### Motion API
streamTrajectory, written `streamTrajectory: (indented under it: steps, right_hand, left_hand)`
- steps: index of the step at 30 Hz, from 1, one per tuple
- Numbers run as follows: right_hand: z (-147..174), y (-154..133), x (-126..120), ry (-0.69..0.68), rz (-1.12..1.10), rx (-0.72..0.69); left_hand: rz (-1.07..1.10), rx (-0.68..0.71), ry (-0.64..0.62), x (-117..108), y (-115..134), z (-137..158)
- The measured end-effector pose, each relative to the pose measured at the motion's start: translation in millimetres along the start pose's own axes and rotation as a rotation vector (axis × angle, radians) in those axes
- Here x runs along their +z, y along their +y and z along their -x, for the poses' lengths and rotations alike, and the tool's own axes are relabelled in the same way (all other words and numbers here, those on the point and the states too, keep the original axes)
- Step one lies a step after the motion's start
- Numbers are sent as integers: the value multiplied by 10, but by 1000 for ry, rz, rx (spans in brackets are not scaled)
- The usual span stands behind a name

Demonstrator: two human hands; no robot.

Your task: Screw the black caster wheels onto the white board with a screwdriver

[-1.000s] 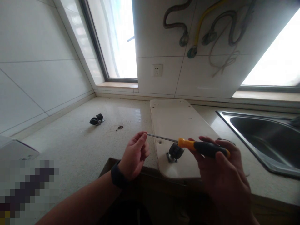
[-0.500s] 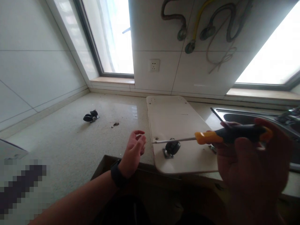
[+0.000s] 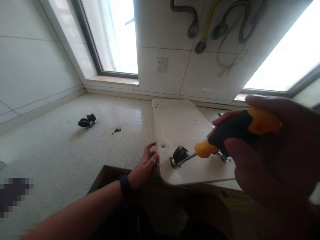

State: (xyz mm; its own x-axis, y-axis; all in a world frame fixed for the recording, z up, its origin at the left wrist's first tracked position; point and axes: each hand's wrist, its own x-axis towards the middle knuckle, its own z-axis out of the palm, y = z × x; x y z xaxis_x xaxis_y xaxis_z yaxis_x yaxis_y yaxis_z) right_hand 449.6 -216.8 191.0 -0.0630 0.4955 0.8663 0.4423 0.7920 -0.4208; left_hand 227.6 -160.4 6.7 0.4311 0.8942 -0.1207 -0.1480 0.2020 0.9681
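Observation:
My right hand (image 3: 277, 156) is wrapped around the yellow-and-black handle of a screwdriver (image 3: 230, 135). Its metal shaft slants down to the left, and the tip is at the mounting plate of a black caster wheel (image 3: 180, 154) on a white board (image 3: 175, 123). Whether the tip sits in a screw is too small to tell. At the board's left edge, my left hand (image 3: 147, 163) grips the rim with thumb and fingers. A second caster (image 3: 225, 157) on the board is partly hidden behind the screwdriver and right hand.
A loose black caster (image 3: 87, 120) lies on the speckled countertop (image 3: 120, 113) to the left, with a small pile of screws (image 3: 117, 130) nearby. The board's front edge is by an open drawer or cabinet (image 3: 105, 173). Hoses and a socket (image 3: 161, 64) are on the wall.
The screwdriver has tilted and its tip has come down onto the near-left caster's plate. My left hand has moved right to the board's edge. The camera view has shifted slightly.

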Motion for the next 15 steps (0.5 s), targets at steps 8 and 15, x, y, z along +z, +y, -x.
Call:
streamTrajectory:
  steps: [8, 15]
  right_hand:
    - [22, 3, 115, -81, -33, 22]
    - [11, -15, 118, -109, 43, 116]
  left_hand:
    - [26, -24, -67, -64, -33, -18]
    - [-1, -9, -75, -63, -10, 0]
